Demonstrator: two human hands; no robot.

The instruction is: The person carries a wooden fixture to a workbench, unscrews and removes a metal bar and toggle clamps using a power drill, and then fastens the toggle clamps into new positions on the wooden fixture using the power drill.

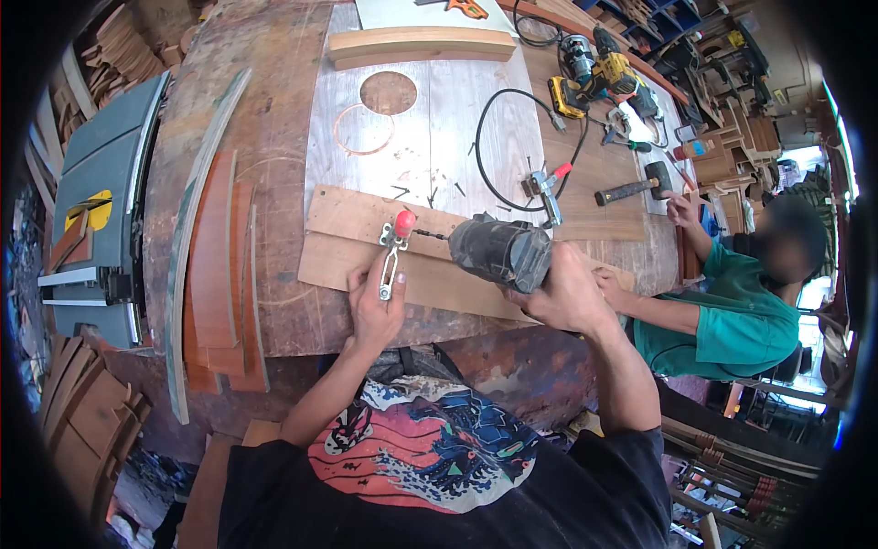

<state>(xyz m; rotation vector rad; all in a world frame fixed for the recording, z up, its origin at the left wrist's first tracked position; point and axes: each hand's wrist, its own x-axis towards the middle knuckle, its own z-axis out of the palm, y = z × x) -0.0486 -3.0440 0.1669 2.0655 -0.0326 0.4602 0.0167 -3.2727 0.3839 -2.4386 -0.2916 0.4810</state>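
Note:
My right hand (574, 291) is wrapped round a dark power drill (501, 252), whose long bit points left. The bit's tip reaches the base of a toggle clamp (390, 265) with a red-tipped handle. Fingers and thumb of my left hand (373, 316) close on this clamp from the near side. Under both lies a brown wooden board (343, 265), with a narrower wooden strip (343, 212) along its far side. Whether the bit touches a screw I cannot tell.
Loose screws (433, 195) lie beyond the strip. A second toggle clamp (546, 188), a mallet (631, 188) and a yellow drill (615, 75) are to the right. A co-worker in a green shirt (745, 320) leans in there, one hand on the board. Curved wooden pieces (212, 265) lie left.

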